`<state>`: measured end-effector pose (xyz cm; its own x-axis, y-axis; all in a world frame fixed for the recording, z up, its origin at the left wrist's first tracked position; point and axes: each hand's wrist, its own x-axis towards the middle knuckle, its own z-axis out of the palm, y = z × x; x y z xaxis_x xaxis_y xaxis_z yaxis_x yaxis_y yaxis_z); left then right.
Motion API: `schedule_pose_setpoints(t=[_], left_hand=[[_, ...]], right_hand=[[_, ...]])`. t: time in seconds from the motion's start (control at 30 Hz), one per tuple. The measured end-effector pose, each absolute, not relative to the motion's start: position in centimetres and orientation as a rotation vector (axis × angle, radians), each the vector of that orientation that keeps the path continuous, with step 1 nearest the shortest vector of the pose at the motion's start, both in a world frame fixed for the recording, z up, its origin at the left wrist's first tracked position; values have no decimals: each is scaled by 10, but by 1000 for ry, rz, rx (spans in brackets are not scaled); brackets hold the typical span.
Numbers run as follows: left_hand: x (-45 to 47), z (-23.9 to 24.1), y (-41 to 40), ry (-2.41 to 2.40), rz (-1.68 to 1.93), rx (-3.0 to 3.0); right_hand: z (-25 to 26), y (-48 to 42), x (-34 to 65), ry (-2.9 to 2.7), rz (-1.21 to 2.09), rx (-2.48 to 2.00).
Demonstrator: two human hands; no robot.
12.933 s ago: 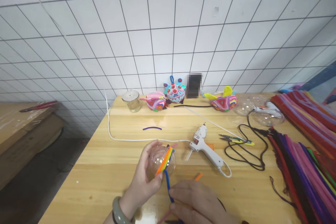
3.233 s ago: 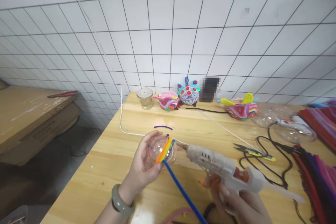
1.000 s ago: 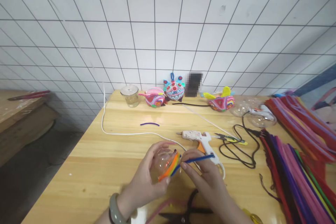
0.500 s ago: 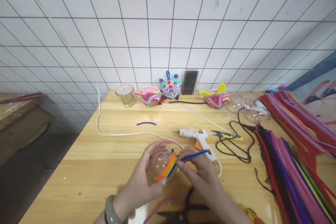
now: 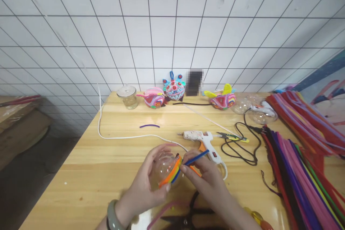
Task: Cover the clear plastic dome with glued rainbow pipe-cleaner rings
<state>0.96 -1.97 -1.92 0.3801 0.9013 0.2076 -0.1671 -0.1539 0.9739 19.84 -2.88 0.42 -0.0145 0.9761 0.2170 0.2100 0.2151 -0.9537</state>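
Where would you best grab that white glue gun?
Probably by its handle, coming from the near right. The white glue gun appears to lie on its side, metal nozzle pointing left, while the handle slants back toward the person's right hand.

A thick, smooth, rounded bangle [image 5: 111, 215], grey-green with a pale sheen, rings the wrist [image 5: 122, 209] of the left hand [image 5: 149, 183]; the right hand [image 5: 201, 172] and forearm [image 5: 233, 206] are bare.

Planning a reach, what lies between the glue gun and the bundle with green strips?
The head view shows a yellow-handled tool and looped black cord there.
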Motion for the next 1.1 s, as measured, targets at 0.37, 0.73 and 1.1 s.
schedule_pose_setpoints(t=[0.37, 0.73, 1.1], left_hand=[[12, -26, -18, 634, 1062, 1260], [13, -21, -17, 543, 1028, 1207], [15, -20, -12, 400, 985, 1053]], right_hand=[[-3, -26, 200, -1313, 1152, -1253], [2, -22, 197, -1063, 1498, -1114], [-4, -21, 198, -1019, 1634, -1186]])
